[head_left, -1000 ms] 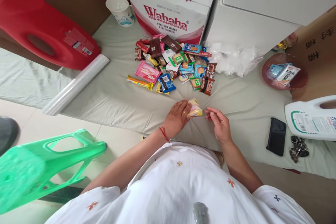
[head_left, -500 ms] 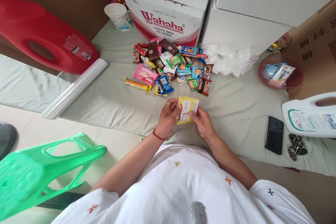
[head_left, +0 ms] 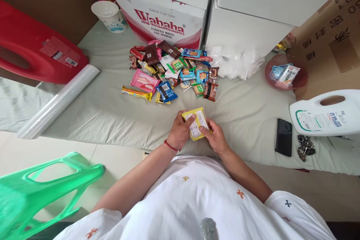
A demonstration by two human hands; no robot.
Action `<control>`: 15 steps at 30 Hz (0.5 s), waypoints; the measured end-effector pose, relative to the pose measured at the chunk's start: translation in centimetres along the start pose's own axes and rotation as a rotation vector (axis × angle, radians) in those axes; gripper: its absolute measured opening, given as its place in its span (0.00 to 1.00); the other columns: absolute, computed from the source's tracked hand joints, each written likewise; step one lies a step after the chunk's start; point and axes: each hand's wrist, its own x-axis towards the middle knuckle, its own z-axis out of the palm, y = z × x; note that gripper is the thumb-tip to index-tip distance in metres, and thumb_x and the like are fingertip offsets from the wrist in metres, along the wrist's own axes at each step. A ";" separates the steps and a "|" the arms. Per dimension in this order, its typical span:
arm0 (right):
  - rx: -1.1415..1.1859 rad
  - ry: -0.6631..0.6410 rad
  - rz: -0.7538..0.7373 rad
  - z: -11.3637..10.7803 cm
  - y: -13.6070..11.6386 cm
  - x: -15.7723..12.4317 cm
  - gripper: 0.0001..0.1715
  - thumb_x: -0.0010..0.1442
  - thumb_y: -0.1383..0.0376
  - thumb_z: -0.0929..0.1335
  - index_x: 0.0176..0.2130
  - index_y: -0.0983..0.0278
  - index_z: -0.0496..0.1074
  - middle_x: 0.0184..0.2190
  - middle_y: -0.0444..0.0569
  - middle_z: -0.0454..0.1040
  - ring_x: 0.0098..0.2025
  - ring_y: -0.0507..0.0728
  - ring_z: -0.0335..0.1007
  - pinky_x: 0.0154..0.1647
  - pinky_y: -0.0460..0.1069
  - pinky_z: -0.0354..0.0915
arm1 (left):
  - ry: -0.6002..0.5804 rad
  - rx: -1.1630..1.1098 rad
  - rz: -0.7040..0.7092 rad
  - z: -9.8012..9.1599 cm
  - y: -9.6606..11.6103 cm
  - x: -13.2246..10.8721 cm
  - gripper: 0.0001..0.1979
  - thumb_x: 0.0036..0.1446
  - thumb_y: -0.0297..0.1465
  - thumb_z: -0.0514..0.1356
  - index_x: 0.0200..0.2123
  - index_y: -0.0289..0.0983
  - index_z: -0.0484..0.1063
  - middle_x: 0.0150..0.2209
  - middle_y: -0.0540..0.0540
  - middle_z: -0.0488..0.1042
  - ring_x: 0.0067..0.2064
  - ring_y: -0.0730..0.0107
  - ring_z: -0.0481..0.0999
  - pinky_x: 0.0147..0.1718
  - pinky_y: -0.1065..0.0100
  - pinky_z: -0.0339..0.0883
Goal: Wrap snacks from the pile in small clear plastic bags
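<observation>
A small yellow snack packet (head_left: 198,119) with a white printed label is held in front of my chest. On its left edge my left hand (head_left: 179,130) is closed, the thumb lying across the label. My right hand (head_left: 216,136) grips the lower right edge, thumb on top. Both hands' other fingers are partly hidden behind the packet. Just beyond, a heap of wrapped snacks (head_left: 176,65) lies on the pale green sheet (head_left: 112,116). At the near side of the heap are a blue packet (head_left: 167,92), a pink packet (head_left: 144,81) and a yellow-orange bar (head_left: 137,93).
Behind the heap stands a Wahaha carton (head_left: 160,18), with a paper cup (head_left: 109,16) beside it. A red jug (head_left: 36,45) and plastic roll (head_left: 59,101) lie left, above a green stool (head_left: 50,191). To the right are a red bowl (head_left: 300,77), white detergent bottle (head_left: 326,114), phone (head_left: 284,137) and keys (head_left: 306,147).
The packet has tilted and dropped slightly towards me, and my left thumb has moved onto its label. The whole scene has shifted left as the camera turned.
</observation>
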 end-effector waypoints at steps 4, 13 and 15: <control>-0.100 0.171 0.009 -3.7 0.2 0.1 0.31 0.54 0.49 0.77 0.51 0.63 0.76 0.46 0.51 0.82 0.45 0.60 0.79 0.48 0.54 0.76 | 0.106 0.137 0.054 -1.4 0.3 0.3 0.26 0.39 0.34 0.75 0.40 0.38 0.67 0.35 0.51 0.75 0.36 0.71 0.75 0.39 0.67 0.68; 0.156 0.969 -0.159 -25.6 -11.6 10.6 0.17 0.55 0.62 0.75 0.41 0.72 0.75 0.43 0.64 0.81 0.36 0.58 0.82 0.32 0.53 0.68 | 0.179 0.383 0.239 -5.9 1.6 -0.8 0.14 0.45 0.36 0.68 0.34 0.39 0.69 0.30 0.52 0.72 0.33 0.70 0.72 0.36 0.68 0.65; 0.070 1.002 -0.138 -29.4 -13.6 12.2 0.22 0.58 0.54 0.70 0.37 0.73 0.75 0.41 0.67 0.80 0.37 0.62 0.82 0.31 0.57 0.67 | 0.212 0.433 0.263 -6.4 1.4 -1.2 0.14 0.46 0.37 0.68 0.34 0.39 0.70 0.31 0.51 0.73 0.33 0.70 0.72 0.36 0.68 0.65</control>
